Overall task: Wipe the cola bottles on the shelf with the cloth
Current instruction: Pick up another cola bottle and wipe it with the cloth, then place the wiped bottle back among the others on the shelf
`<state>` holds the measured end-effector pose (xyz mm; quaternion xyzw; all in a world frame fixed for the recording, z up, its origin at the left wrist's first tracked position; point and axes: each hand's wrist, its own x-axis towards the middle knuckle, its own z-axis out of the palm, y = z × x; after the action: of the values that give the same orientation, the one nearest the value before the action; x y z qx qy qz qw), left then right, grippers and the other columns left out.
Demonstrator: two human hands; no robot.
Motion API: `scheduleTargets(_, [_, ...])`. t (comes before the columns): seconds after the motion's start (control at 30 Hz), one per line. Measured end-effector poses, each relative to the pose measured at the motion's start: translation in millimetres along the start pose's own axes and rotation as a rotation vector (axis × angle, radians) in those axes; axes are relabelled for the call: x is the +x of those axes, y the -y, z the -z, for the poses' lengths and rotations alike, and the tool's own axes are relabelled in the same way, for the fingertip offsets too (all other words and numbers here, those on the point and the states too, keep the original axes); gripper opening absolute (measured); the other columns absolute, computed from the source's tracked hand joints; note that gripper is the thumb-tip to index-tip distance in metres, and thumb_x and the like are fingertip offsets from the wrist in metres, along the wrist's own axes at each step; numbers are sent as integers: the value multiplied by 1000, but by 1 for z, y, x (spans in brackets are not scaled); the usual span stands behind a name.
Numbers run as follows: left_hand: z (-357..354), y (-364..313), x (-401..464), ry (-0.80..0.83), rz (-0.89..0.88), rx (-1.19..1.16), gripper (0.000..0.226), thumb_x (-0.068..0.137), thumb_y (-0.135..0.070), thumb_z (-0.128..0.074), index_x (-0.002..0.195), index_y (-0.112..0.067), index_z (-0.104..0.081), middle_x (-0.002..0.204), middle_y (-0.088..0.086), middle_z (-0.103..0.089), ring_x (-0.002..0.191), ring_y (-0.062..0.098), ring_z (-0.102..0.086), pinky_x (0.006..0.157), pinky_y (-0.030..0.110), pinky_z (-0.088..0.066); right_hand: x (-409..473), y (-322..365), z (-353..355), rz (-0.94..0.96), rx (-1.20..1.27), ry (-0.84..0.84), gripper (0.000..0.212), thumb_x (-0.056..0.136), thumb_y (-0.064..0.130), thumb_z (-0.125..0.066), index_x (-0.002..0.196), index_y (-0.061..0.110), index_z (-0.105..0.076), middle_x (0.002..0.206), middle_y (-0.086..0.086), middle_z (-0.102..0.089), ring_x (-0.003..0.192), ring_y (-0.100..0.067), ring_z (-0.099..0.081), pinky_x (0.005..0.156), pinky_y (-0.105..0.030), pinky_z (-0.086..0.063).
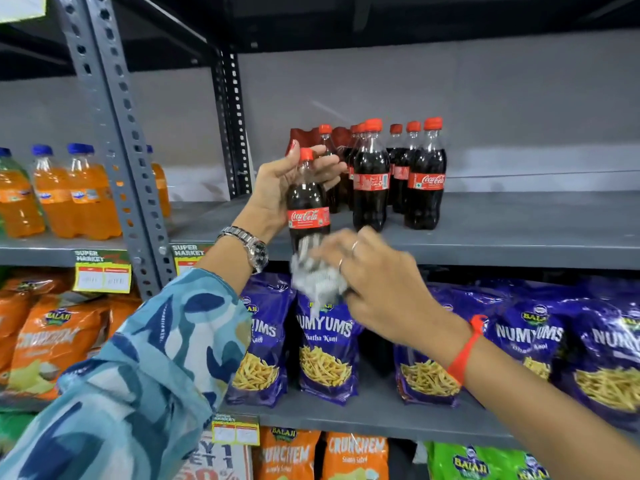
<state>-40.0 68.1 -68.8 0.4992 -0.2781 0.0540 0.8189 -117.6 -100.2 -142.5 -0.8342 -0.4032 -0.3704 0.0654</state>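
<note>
My left hand [277, 188] grips the upper part of a cola bottle [307, 206] with a red cap and red label, held upright in front of the grey shelf [519, 230]. My right hand [377, 282] presses a crumpled white cloth [317, 275] against the bottle's lower part; hand and cloth are motion-blurred. The bottle's base is hidden by the cloth. Several more cola bottles [398, 174] stand in a cluster on the shelf just behind and to the right.
A perforated grey upright [121, 150] stands left of my left arm, with orange soda bottles [69, 195] beyond it. Purple snack bags [325, 348] fill the shelf below, orange bags [52, 341] at the left. The shelf right of the cola cluster is bare.
</note>
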Motion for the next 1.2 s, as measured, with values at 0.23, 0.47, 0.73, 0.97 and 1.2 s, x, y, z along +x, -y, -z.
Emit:
scheduleTargets(0.23, [-1, -11, 13, -1, -7, 32, 38, 94, -31, -36, 92, -3, -61, 82, 9, -74, 88, 27, -69, 84, 40, -53, 14, -11, 30, -62, 205, -246, 58, 69, 17, -31, 119, 24, -58, 115, 5, -61, 98, -21, -52, 49, -34, -48])
scheduleTargets(0.47, [-7, -26, 27, -6, -48, 40, 35, 93, -28, -42, 87, -3, -66, 83, 10, -73, 86, 28, -68, 93, 41, -47, 20, -22, 13, 2, 63, 13, 61, 69, 5, -47, 124, 30, -53, 117, 9, -57, 96, -14, -45, 46, -18, -17])
scheduleTargets(0.73, [2, -34, 32, -61, -76, 40, 27, 89, -22, -48, 95, 0, -62, 91, 14, -69, 87, 29, -64, 88, 38, -50, 25, -31, 19, -145, 83, 18, 60, 72, 4, -46, 127, 30, -51, 122, 8, -55, 106, -15, -44, 52, -20, -20])
scheduleTargets(0.97, [9, -33, 38, -82, -84, 140, 26, 93, -20, -45, 100, -1, -61, 93, 12, -70, 90, 27, -65, 77, 34, -53, 26, -31, 11, -159, 87, 31, 60, 73, 3, -46, 126, 30, -52, 118, 9, -56, 102, -16, -45, 50, -21, -22])
scheduleTargets(1.2, [12, -31, 45, -100, -69, 211, 26, 93, -24, -45, 101, -3, -59, 91, 8, -71, 94, 25, -66, 79, 35, -53, 26, -31, 1, -133, 107, 32, 61, 71, 1, -44, 125, 29, -54, 118, 11, -58, 98, -11, -44, 48, -20, -22])
